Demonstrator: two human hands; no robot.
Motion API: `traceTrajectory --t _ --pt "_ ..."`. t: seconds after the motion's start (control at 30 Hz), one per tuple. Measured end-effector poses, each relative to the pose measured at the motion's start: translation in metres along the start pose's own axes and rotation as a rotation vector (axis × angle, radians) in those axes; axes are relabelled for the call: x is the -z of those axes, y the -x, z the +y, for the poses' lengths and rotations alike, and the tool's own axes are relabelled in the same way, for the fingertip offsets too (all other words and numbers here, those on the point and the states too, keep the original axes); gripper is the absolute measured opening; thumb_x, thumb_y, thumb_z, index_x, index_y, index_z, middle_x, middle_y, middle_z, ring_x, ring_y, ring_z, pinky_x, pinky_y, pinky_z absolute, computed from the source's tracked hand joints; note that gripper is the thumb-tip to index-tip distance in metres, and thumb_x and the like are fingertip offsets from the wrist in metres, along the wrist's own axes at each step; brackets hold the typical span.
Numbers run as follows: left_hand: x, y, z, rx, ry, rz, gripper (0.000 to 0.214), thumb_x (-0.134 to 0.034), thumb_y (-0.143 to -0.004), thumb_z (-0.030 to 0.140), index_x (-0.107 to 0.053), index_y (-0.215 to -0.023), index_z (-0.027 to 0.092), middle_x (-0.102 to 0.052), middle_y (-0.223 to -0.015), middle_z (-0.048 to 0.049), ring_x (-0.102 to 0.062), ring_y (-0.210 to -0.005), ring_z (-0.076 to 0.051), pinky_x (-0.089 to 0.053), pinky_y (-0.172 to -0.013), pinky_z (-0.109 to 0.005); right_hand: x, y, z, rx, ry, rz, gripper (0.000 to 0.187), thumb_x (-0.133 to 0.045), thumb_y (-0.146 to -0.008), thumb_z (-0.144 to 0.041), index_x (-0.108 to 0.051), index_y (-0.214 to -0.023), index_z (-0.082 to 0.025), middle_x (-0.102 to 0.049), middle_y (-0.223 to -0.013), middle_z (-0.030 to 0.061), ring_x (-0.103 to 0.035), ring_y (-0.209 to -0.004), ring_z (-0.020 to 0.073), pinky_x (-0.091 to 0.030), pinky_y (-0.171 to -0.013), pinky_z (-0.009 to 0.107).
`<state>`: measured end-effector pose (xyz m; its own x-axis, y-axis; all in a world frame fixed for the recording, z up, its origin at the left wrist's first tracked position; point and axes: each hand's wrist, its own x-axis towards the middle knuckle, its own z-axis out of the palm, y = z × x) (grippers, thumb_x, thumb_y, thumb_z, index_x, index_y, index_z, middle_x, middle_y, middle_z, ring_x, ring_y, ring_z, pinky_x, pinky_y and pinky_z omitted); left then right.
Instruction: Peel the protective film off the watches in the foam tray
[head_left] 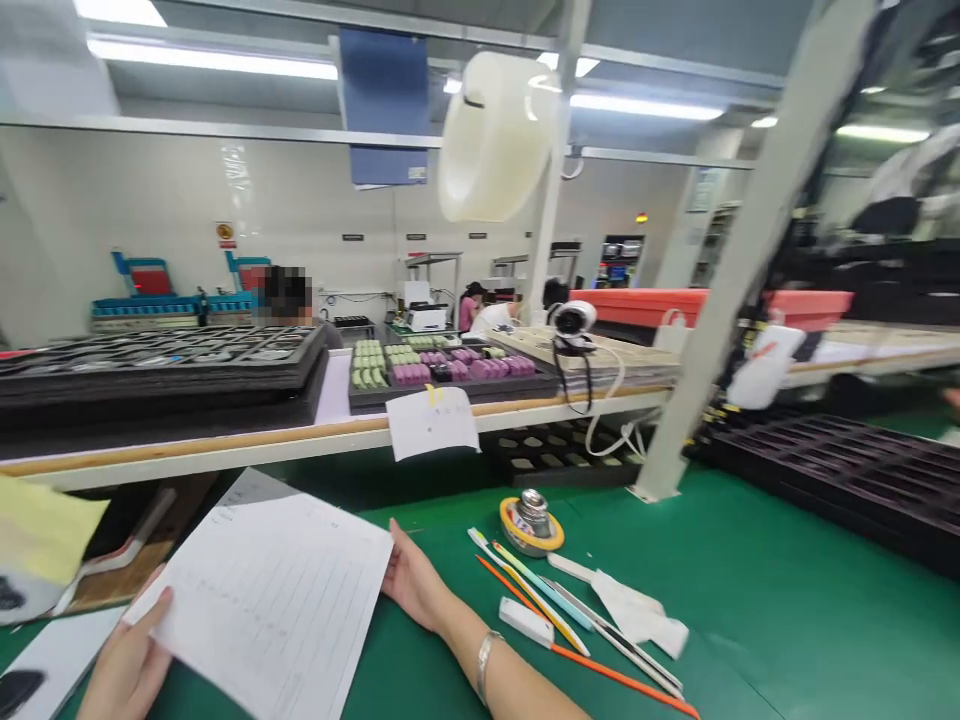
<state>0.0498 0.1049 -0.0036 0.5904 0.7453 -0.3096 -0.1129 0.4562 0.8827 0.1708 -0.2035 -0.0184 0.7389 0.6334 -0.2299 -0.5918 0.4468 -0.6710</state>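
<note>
A white printed form sheet (274, 600) with ruled lines lies tilted on the green table mat (750, 600). My left hand (127, 665) grips its lower left corner, thumb on top. My right hand (416, 585) holds the sheet's right edge, its fingers hidden under the paper. A silver bracelet (486, 665) is on my right wrist. Right of that hand lie several pens and thin tools (555, 610) and a small white eraser-like block (526, 621).
A yellow tape roll with a metal piece on it (532, 523) sits beyond the pens. A raised shelf (300, 435) carries black trays (157, 370), a tray of green and pink parts (442, 365) and a hanging paper note (433, 422). People work in the background. More black trays (840, 475) are at right.
</note>
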Motion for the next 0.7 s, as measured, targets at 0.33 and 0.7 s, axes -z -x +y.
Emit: traceTrajectory --t 0.33,0.7 --pt "-0.023 0.052 -0.008 0.201 0.052 -0.075 0.027 -0.058 -0.090 0.009 -0.059 -0.117 0.006 -0.064 -0.117 -0.0119 -0.066 -0.083 -0.015 -0.059 -0.068 -0.025 0.007 0.000 0.040 0.204 0.912 -0.029 0.103 -0.054 -0.064 -0.089 -0.060 -0.120 -0.003 -0.060 -0.118 0.0199 -0.061 -0.105 0.0271 -0.049 -0.095 0.039" --pt "-0.002 0.076 -0.085 -0.012 -0.416 -0.335 0.113 -0.069 -0.040 0.090 -0.041 -0.115 0.011 -0.059 -0.063 -0.0063 -0.045 -0.042 -0.012 -0.033 -0.042 -0.023 0.014 -0.009 0.041 0.088 0.759 -0.102 0.091 -0.058 -0.061 -0.089 -0.049 -0.093 -0.005 -0.053 -0.066 0.0070 -0.047 -0.047 0.0081 -0.038 -0.045 0.021"
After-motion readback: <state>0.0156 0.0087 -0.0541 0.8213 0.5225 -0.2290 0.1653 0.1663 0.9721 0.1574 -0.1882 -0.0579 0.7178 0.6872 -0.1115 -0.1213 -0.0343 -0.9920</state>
